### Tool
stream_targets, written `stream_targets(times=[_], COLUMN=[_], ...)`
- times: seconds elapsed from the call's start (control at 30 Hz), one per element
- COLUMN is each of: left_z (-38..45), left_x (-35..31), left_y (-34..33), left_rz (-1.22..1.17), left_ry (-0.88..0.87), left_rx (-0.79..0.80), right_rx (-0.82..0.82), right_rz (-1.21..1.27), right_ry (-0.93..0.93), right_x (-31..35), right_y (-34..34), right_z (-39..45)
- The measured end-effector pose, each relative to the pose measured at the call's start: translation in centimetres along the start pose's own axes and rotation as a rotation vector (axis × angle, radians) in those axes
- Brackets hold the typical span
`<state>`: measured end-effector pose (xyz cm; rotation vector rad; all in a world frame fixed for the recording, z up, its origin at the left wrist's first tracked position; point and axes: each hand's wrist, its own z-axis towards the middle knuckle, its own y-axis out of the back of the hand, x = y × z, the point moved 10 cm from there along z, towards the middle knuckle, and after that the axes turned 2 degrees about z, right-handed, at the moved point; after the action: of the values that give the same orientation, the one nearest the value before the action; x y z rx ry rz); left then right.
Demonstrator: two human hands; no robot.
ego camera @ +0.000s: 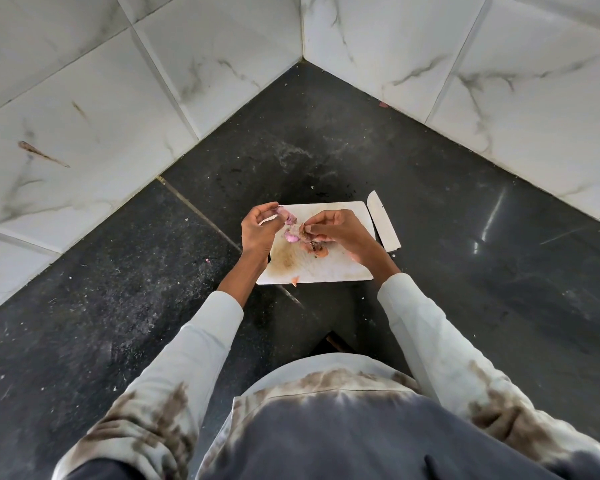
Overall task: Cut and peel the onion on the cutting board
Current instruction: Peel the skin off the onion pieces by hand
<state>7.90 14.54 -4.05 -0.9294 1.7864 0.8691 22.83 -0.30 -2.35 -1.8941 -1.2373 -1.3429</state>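
Purple-pink onion point(289, 226) flesh is held just above the far left part of the white cutting board point(329, 268), between both hands. Handling judgement: the onion is light and firm, but its exposed layers are likely moist and slippery, while the dry outer skin is thin, brittle and apt to tear into strips; take hold of the skin at a loose cut edge and support the body from the opposite side. Left hand point(258, 230) has its fingers curled around the onion's left side, with a pale strip projecting beside the thumb; what that strip is cannot be determined. Right hand point(333, 228) pinches brownish skin at the onion's right side, fingertips drawn together. Visible surfaces show glossy pink layers with papery brown remnants. Peeled skin scraps point(317, 250) lie on the board beneath the right hand, and one orange scrap point(295, 280) sits at the near edge. Knife point(382, 221) rests on the dark table point(465, 237), just beside the board's right edge, ungripped.
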Motion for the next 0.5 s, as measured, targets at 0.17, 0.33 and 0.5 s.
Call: stream_targets(times=[0.17, 0.33, 0.5], left_z=[-0.1, 0.2, 0.1], left_x=[-0.3, 0.2, 0.6], left_y=[0.0, 0.6, 0.4], left_rz=[0.05, -0.034, -0.201], left_ry=[-0.013, 0.038, 0.106], left_rx=[-0.034, -0.072, -0.047], right_rx=[0.084, 0.108, -0.029], right_rz=[-0.008, -0.127, -0.339], right_ry=[-0.006, 0.007, 0.028], right_x=[0.1, 0.3, 0.1], right_y=[-0.5, -0.5, 0.9], right_z=[-0.4, -0.4, 0.7])
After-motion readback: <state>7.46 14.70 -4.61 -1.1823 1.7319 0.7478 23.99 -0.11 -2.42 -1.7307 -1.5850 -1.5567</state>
